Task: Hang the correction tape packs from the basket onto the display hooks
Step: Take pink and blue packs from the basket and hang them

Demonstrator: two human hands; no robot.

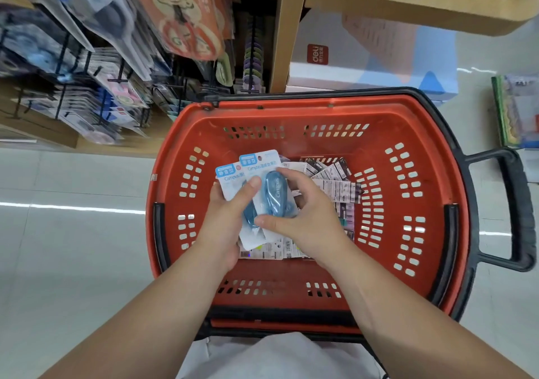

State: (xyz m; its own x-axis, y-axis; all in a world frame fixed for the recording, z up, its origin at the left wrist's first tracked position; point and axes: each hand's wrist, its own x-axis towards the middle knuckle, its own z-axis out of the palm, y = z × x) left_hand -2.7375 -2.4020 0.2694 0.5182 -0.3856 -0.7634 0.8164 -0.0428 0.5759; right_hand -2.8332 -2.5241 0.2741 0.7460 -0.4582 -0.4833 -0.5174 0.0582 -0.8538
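Note:
Two blue correction tape packs [264,180] on white cards are held over the red basket [408,121]. My left hand [224,224] grips them from below and the left, thumb on the front. My right hand [303,212] closes on the upper pack, fingers over its blue case and thumb at the lower edge. Several more packs [335,183] lie face down on the basket floor, partly hidden by my hands. The display hooks [116,107] with hanging goods stand at the upper left.
The basket has a black handle [516,212] sticking out to the right. A wooden shelf post [287,28] and a white carton [373,57] stand behind it. Books [516,113] lie on the floor at the far right. Pale tiled floor [73,232] spreads to the left.

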